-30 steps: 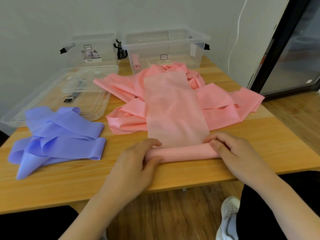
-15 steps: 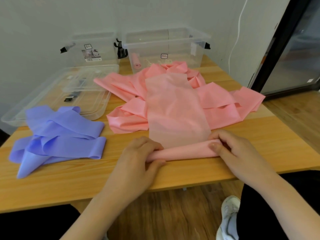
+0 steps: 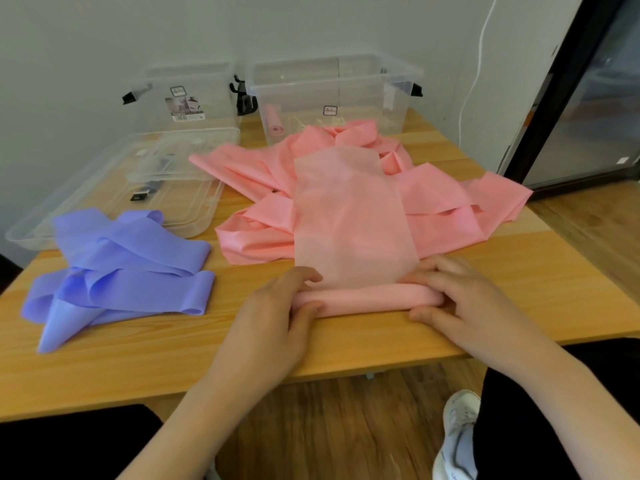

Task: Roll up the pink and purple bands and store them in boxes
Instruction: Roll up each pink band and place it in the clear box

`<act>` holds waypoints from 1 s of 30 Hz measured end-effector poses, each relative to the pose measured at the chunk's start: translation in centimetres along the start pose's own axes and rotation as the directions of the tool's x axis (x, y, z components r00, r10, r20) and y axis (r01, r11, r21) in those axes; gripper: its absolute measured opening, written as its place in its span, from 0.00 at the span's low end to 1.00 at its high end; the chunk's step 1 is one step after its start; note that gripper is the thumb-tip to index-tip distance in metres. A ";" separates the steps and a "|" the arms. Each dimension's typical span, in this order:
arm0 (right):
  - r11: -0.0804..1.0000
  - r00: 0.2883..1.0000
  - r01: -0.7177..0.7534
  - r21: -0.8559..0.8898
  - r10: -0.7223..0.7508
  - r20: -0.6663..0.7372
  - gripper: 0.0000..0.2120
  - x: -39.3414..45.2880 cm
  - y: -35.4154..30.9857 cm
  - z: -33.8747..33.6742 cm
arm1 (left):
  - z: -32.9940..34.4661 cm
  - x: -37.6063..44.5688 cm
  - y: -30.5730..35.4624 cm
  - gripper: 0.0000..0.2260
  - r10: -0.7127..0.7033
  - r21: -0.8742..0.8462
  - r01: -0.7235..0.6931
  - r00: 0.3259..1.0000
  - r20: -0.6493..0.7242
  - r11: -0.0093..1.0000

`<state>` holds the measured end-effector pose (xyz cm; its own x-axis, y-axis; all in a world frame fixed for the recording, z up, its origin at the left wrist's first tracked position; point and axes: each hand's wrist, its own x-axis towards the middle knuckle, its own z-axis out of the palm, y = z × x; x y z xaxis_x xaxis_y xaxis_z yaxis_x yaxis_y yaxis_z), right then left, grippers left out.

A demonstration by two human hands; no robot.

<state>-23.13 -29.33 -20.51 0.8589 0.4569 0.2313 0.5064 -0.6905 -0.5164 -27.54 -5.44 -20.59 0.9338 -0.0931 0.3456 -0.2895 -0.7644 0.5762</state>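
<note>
Left hand [image 3: 273, 317] and right hand [image 3: 464, 306]: fingers curling round, grasping ends of pink band roll [image 3: 367, 299] on bench [image 3: 173, 355]. Purple bands [image 3: 117, 271]: lying left of fingers.

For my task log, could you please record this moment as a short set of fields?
surface: wooden table
in progress: pink roll, lying crosswise near the front edge
left hand: grips the roll's left end
right hand: grips the roll's right end
unrolled: pink band pile behind the roll
waiting: purple bands, loose, at left
stored: small pink roll in the right clear box
</note>
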 end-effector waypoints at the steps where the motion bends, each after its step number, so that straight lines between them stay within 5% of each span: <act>1: 1.000 1.000 -0.019 0.015 0.019 -0.003 0.13 -0.1 -0.1 -0.1 | 0.0 0.0 0.0 0.12 0.009 0.002 -0.009 1.000 0.006 1.000; 5: 0.990 0.993 -0.059 0.127 0.071 -0.094 0.08 -0.2 -0.4 0.0 | 0.2 0.1 -0.3 0.14 0.050 0.054 -0.054 0.997 0.061 0.997; 8: 0.999 1.000 -0.011 0.032 0.012 -0.025 0.03 0.0 -0.3 -0.1 | 0.0 0.3 0.0 0.10 0.012 0.033 -0.011 1.000 -0.011 0.999; 12: 0.999 1.000 -0.018 0.029 0.018 -0.004 0.15 -0.2 -0.2 -0.1 | 0.0 0.2 -0.1 0.13 -0.010 -0.008 0.010 1.000 -0.026 1.000; 18: 0.999 0.997 -0.013 0.043 0.016 -0.081 0.06 -0.2 0.0 -0.1 | 0.1 0.3 -0.5 0.12 0.028 0.043 -0.029 0.999 0.022 0.999; 22: 1.000 1.000 -0.014 -0.001 0.014 -0.004 0.19 -0.2 0.2 0.0 | 0.0 0.1 -0.2 0.11 -0.017 -0.013 0.017 0.999 -0.030 1.000; 26: 0.996 0.992 -0.027 0.081 0.036 -0.121 0.11 -0.3 -0.3 -0.3 | -0.1 0.2 0.0 0.11 0.086 -0.003 -0.086 0.993 0.076 0.996; 30: 0.998 1.000 0.005 0.069 -0.004 -0.022 0.08 -0.3 -0.2 -0.5 | 0.0 0.3 -0.1 0.11 0.085 -0.011 -0.084 0.994 0.070 0.996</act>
<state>-23.47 -29.61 -20.04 0.8585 0.4471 0.2512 0.5044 -0.6479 -0.5708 -27.23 -5.35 -20.58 0.9183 -0.2019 0.3406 -0.3694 -0.7466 0.5534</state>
